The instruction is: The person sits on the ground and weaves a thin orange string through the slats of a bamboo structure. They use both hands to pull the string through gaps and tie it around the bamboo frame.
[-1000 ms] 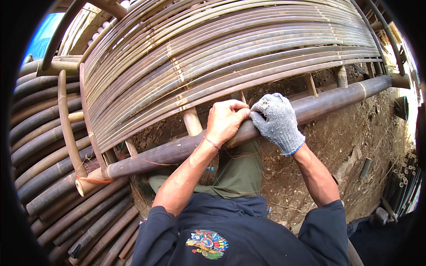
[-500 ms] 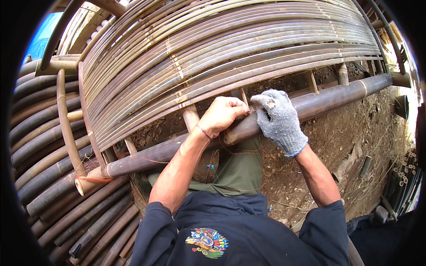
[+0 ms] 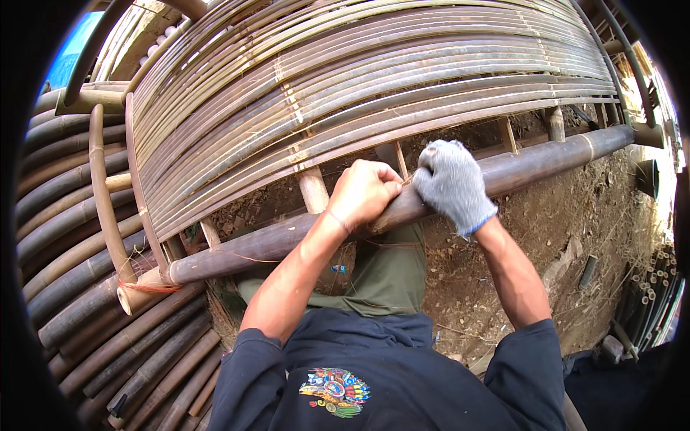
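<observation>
Far left of both grips there's a stack of bamboo poles (image 3: 61,215), then closer in some red-orange twine (image 3: 154,289) at the end of the frame. A thin strand (image 3: 248,256) runs along the dark bamboo pole (image 3: 539,165), left of the left grip.

Left grip (image 3: 363,192) (bare hand) is on top of that pole, thumb n index tips pressed together. Might be pinching smth thin, can't tell tbh. Narrow bamboo upright (image 3: 401,159) sits just beyond the fingertips, between the 2 grips, and the split-bamboo slat panel (image 3: 395,79) is beyond both.

Right grip (image 3: 453,185) (gray knit glove, blue cuff edge) is just right of that, fingers curled in tight against the pole. Half a sec ago those fingers were raised w/ a gap under them; now they're folded down, knuckles up. Left one's pretty much in the same place, tips a touch lower. So imo it's still fine fingerwork at the same spot on the pole, w/ the right side now closed up.

Well right of the right grip: bundle of thin bamboo tubes (image 3: 647,287), partly cut off by the dark fisheye rim.

Hard to see: glove's palm side is hidden, so idk what's in there, if anything. Pole's middle is also blocked by the left forearm.
</observation>
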{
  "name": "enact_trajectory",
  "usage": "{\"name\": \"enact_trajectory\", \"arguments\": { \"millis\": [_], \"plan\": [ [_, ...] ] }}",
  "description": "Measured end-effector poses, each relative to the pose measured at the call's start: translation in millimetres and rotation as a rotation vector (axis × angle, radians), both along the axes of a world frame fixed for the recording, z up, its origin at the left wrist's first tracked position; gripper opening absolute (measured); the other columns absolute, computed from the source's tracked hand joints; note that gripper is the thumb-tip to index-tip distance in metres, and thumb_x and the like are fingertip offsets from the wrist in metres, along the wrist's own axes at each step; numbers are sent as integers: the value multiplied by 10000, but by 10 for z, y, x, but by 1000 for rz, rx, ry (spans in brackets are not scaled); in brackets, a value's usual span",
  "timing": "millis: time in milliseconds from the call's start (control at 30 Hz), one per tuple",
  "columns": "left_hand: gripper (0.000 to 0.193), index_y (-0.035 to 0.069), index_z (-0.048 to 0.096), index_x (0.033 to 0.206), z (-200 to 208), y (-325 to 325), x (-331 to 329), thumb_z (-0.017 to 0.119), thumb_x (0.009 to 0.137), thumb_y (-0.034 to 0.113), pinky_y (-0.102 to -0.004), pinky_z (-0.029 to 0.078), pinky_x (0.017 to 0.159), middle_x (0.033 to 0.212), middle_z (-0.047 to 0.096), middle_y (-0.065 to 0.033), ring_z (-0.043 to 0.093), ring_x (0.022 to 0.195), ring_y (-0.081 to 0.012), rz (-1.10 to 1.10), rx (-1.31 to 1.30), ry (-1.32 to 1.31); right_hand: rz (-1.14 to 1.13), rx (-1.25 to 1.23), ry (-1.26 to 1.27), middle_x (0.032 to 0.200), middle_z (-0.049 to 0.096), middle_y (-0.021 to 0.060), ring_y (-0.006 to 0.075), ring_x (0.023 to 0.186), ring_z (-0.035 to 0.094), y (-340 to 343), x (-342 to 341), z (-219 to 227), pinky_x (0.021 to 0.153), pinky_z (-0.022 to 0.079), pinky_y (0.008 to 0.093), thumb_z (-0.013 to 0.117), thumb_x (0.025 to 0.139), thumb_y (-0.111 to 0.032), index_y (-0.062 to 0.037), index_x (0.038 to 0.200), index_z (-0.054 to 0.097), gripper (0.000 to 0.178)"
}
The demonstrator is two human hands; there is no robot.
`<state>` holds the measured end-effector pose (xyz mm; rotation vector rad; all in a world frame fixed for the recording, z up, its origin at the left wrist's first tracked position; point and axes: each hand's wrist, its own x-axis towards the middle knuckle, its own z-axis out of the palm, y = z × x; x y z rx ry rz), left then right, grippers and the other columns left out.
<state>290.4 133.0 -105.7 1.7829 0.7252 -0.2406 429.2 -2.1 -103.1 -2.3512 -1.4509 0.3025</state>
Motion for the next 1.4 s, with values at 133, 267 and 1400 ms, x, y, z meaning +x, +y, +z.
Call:
{"name": "enact_trajectory", "arguments": {
  "millis": [133,267,1400],
  "plan": [
    [155,50,723,940,368,-306,-278,698,861,180,-441,541,757,852,674,-156,668,837,-354,-210,567,-143,85,-346,196,774,655,256,427,746,648,249,269,-142,706,537,490,619,707,-289,-5,731,702,297],
    [145,22,697,838,817,-238,-607,696,864,164,-418,521,735,885,605,-151,634,810,-311,-220,427,7,119,-398,267,909,694,239,393,906,674,235,273,106,833,544,449,636,782,-260,-16,860,737,275],
    [316,1,626,741,1807,576,-1360,648,952,235,-313,519,547,575,607,-41,540,409,-126,-203,-309,-244,111,1169,1543,685,399,-9,103,547,367,-1273,1095,2196,792,443,306,453,1033,-166,69,1159,541,280]
  ]
}}
